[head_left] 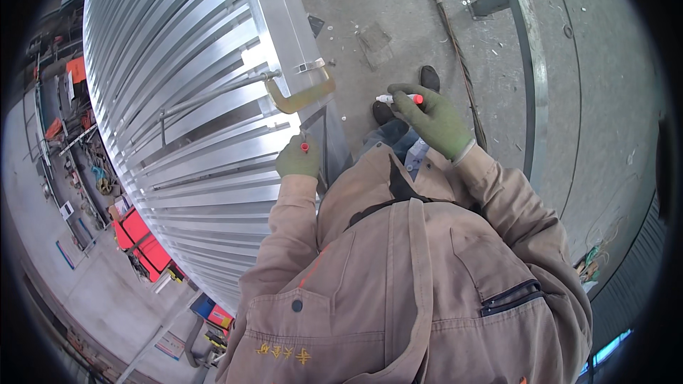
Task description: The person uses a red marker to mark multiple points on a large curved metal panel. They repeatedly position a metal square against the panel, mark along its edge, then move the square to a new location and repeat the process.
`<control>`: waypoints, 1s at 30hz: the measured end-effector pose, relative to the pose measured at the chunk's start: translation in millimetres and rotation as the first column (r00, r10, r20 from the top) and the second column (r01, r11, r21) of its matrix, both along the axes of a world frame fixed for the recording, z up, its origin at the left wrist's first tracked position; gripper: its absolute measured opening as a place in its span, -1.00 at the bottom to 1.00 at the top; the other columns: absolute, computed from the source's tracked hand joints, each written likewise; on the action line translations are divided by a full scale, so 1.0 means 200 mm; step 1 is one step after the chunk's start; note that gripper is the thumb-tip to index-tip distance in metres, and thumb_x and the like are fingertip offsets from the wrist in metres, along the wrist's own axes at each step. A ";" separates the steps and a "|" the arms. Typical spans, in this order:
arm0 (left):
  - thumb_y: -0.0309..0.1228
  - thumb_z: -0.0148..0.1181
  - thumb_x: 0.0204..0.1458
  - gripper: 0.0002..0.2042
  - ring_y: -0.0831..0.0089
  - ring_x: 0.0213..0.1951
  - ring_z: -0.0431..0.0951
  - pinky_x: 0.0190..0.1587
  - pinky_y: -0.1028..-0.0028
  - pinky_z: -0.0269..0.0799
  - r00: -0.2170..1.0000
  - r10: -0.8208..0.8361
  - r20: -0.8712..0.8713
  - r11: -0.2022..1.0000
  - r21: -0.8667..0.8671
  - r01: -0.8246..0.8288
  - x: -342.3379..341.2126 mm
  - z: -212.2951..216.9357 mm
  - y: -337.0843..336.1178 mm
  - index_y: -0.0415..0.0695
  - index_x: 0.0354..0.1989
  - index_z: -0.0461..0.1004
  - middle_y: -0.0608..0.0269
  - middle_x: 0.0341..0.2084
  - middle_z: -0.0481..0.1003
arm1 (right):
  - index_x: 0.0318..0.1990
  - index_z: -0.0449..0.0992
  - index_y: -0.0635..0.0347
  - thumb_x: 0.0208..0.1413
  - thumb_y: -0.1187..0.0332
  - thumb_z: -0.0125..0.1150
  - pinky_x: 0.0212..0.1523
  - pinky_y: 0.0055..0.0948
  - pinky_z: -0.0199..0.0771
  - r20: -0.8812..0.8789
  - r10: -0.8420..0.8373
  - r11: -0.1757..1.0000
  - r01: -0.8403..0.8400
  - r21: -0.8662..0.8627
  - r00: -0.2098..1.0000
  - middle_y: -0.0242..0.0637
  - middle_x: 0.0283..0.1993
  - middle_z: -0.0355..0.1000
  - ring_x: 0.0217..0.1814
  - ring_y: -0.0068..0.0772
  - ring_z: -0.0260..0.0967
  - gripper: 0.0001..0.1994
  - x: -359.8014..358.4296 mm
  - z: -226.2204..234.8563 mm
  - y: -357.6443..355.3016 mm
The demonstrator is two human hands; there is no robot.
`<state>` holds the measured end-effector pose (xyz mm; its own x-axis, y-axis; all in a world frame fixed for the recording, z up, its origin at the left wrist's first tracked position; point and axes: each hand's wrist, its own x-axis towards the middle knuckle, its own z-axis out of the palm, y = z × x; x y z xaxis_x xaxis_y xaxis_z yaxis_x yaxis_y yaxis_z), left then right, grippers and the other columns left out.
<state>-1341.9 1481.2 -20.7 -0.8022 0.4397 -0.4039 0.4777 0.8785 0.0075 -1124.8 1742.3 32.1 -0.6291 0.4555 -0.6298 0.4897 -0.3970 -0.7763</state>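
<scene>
My right hand, in a green glove, grips a white paint marker with a red end. The marker lies crosswise over the fingers, its pale tip pointing left, above the floor. My left hand, gloved the same way, is closed around a small red cap beside the edge of the silvery metal slats. Just beyond that hand, a yellowish C-clamp with a long screw rod sits on the rectangular metal beam along the slats' edge.
A steel frame rail runs along the right, with a twisted cable on the concrete floor nearer my feet. Small scraps dot the floor. Far left, beyond the slats, are a red case and racks with tools and cords.
</scene>
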 end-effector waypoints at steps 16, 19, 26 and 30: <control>0.05 0.00 0.41 -0.53 -0.22 -0.21 0.72 -0.05 -0.05 0.62 1.000 0.014 0.023 1.000 0.004 -0.014 -0.01 -0.03 -0.01 -0.09 -0.24 0.64 -0.11 -0.33 0.71 | 0.21 0.71 0.10 0.39 -0.20 0.17 0.17 -0.22 0.54 0.025 0.219 0.976 -0.218 -0.022 0.975 -0.14 -0.01 0.72 0.06 -0.17 0.65 -0.42 -0.42 -0.54 -0.20; 0.02 -0.01 0.42 -0.55 -0.22 -0.20 0.72 -0.05 -0.07 0.61 0.999 0.013 0.034 1.000 0.008 -0.013 -0.01 -0.02 0.00 -0.10 -0.22 0.64 -0.13 -0.33 0.71 | 0.18 0.71 0.12 0.39 -0.22 0.13 0.20 -0.21 0.54 0.027 0.255 0.966 -0.254 -0.049 0.967 -0.15 0.03 0.71 0.07 -0.17 0.63 -0.40 -0.52 -0.74 -0.30; -0.03 -0.03 0.44 -0.56 -0.23 -0.21 0.72 -0.05 -0.10 0.60 0.999 -0.008 0.052 1.000 0.017 0.007 -0.01 -0.01 0.00 -0.11 -0.22 0.64 -0.15 -0.33 0.71 | 0.11 0.71 0.18 0.42 -0.23 0.13 0.16 -0.27 0.56 0.051 0.280 0.958 -0.276 -0.077 0.959 -0.26 -0.04 0.71 -0.02 -0.38 0.62 -0.39 -0.65 -0.92 -0.42; -0.06 0.01 0.43 -0.59 -0.20 -0.26 0.72 -0.09 -0.10 0.61 1.000 -0.012 0.028 1.000 0.028 0.011 -0.01 -0.02 0.00 -0.10 -0.24 0.65 -0.12 -0.38 0.71 | 0.08 0.71 0.19 0.41 -0.23 0.13 0.18 -0.27 0.55 0.108 0.313 0.950 -0.310 -0.047 0.944 -0.24 -0.05 0.71 -0.01 -0.34 0.62 -0.40 -0.69 -0.89 -0.44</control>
